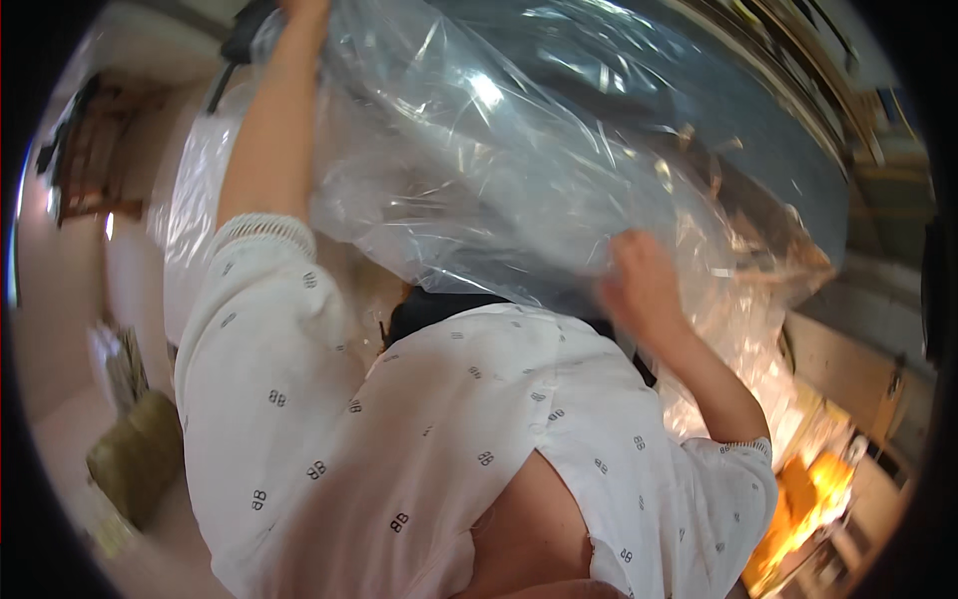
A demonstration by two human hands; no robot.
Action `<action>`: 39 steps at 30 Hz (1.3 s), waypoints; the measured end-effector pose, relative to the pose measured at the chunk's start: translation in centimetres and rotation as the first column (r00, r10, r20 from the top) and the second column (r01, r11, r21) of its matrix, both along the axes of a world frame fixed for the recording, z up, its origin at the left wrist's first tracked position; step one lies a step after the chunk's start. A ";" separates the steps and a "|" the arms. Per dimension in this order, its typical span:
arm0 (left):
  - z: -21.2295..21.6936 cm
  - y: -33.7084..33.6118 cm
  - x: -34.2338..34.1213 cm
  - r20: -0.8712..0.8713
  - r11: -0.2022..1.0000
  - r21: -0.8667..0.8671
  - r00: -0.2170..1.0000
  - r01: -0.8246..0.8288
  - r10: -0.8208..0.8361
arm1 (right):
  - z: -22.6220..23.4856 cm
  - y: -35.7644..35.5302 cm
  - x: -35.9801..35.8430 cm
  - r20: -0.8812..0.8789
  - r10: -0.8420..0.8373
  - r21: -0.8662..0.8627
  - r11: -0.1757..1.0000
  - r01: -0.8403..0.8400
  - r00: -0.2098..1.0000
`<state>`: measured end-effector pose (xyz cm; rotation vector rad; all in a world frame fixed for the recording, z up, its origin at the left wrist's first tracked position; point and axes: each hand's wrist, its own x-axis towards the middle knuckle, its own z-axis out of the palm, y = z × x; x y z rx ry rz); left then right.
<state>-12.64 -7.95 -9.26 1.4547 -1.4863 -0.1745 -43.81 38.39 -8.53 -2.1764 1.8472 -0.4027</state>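
Note:
A large sheet of clear plastic film (429, 150), crinkled and shiny, spreads in front of me over a broad dark grey surface (768, 140) and hangs down at both sides. My right hand (644, 285) is closed at the near edge of the film, with folds gathered about it; its fingers are blurred by motion. Far out to the left, my left hand (307, 8) reaches the top edge of the picture next to the film. Its fingers are cut off there, so their grip does not show.
An olive-green roll or bundle (140, 459) lies on the floor at left, below wooden furniture (85, 190). At the lower right are a bright orange-yellow item (808, 499) and a pale wooden cabinet (838, 369). A dark object (244, 40) stands beside my left forearm.

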 end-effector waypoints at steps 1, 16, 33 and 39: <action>0.1 -0.4 0.2 0.037 0.998 0.054 0.999 0.017 -0.019 | -1.9 1.2 -3.4 -0.183 -0.156 0.051 0.984 0.168 0.971; 0.2 2.3 -0.5 0.218 0.910 0.085 0.883 0.406 -0.415 | 6.5 10.2 -17.1 0.859 -0.511 0.368 0.584 0.723 -0.025; 1.0 3.2 4.1 0.392 0.942 0.114 0.857 0.316 -0.334 | -1.2 7.7 -23.6 0.698 -0.677 0.344 0.603 0.720 0.233; 1.4 4.2 3.9 0.376 0.936 0.115 0.857 0.334 -0.352 | -3.5 4.3 -22.4 0.577 -0.576 0.078 0.745 0.662 0.580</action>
